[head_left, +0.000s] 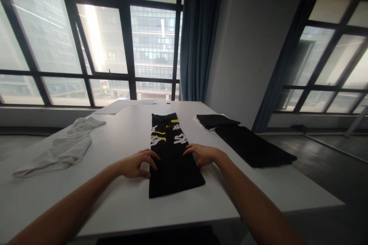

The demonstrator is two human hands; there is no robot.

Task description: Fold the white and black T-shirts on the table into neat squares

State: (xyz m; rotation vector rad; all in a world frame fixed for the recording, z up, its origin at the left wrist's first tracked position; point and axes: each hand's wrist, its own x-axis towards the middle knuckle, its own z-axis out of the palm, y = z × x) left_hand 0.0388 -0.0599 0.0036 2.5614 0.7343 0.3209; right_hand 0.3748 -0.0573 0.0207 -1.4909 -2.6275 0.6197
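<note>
A black garment (pixel 172 172) with white and yellow print lies in front of me on the white table, folded into a long strip. Its far end looks a little uneven, while the near edge is straight. At its left edge, my left hand (pixel 135 164) rests with fingers apart, the fingertips on the cloth and the thumb beside the edge. My right hand (pixel 203 154) is at the opposite edge, its fingers spread and curved, with fingertips touching the cloth. Neither hand visibly grips the fabric.
A crumpled white cloth (pixel 69 143) lies to the left on the white table (pixel 120 206). Sheets of paper (pixel 112 108) are at the far end. On the right are a folded black cloth (pixel 217 120) over something white and a longer black piece (pixel 253 145) near the table's right edge.
</note>
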